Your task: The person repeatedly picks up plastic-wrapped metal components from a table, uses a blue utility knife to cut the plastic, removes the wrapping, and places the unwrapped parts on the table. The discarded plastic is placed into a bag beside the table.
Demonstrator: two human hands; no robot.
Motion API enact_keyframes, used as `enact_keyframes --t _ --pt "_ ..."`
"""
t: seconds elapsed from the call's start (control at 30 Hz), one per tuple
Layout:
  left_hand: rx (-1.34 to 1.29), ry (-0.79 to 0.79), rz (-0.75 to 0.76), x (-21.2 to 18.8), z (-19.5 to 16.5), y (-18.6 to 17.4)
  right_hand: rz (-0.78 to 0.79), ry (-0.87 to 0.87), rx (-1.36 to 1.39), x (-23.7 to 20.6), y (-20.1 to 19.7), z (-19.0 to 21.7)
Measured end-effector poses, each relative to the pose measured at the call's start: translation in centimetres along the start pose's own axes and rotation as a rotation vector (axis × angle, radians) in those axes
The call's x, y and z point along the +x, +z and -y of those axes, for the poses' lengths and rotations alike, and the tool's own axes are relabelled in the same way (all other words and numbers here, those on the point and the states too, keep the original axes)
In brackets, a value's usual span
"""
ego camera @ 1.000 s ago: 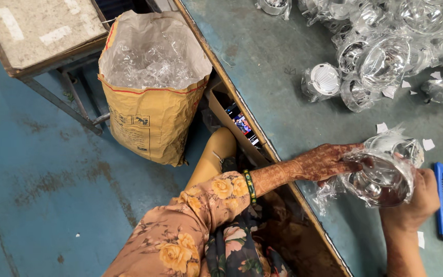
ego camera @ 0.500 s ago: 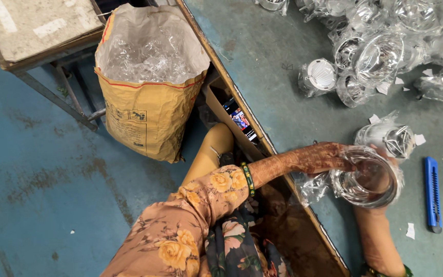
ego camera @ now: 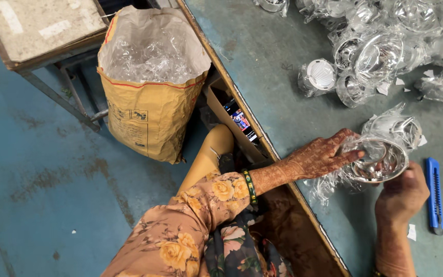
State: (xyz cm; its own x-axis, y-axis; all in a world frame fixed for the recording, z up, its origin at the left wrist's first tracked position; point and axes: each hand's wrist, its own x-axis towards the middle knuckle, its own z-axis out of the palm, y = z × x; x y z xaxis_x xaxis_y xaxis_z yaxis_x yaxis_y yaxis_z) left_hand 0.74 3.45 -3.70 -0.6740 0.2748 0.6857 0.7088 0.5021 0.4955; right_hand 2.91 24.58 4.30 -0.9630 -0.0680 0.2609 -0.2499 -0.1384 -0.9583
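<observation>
Both our hands are clamping a shiny reflector cup (ego camera: 380, 163) in clear wrap at five o'clock: left hand (ego camera: 318, 158) pulling plastic, right hand (ego camera: 402, 195) gripping underneath. At eleven o'clock, a tan sack (ego camera: 147, 115) is holding crumpled wrappers (ego camera: 147, 59).

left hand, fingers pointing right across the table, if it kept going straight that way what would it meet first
The left hand already touches the shiny round reflector. Beyond it, probably the blue utility knife, though depth is unclear.
</observation>
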Motion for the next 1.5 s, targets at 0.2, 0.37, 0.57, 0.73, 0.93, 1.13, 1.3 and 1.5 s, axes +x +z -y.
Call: enact_keyframes --t 0.2,0.37,0.57,0.73,0.93,1.13,1.3,1.5 --pt "-0.228 -0.254 0.101 0.2 -1.4 -1.1 0.077 0.113 -0.047 -0.4 1.0 -0.4" --pt "0.029 -0.022 0.005 0.8 -2.6 -4.1 0.161 0.109 -0.087 -1.0 -0.2 0.3" --pt "-0.539 -0.516 -0.034 0.5 -3.0 -6.2 0.021 0.205 -0.244 -2.7 -2.5 -2.1" --pt "-0.778 -0.762 -0.077 0.2 -1.5 -6.0 0.056 0.285 -0.250 -3.9 -1.4 -3.1" --pt "-0.843 -0.642 -0.376 -0.1 0.0 -6.9 -0.006 0.338 0.233 -3.7 -0.2 -2.4" --pt "-0.669 -0.637 -0.189 -0.7 -0.2 -9.2 -0.046 0.254 0.477 -3.3 -0.1 -1.2" --pt "-0.847 -0.552 -0.156 -0.7 -1.3 -11.0 -0.254 0.149 0.575 -3.1 -1.8 1.8" --pt "-0.902 -0.739 -0.085 -0.2 -1.7 -10.9 -0.473 0.011 0.205 -2.8 -6.1 4.4"
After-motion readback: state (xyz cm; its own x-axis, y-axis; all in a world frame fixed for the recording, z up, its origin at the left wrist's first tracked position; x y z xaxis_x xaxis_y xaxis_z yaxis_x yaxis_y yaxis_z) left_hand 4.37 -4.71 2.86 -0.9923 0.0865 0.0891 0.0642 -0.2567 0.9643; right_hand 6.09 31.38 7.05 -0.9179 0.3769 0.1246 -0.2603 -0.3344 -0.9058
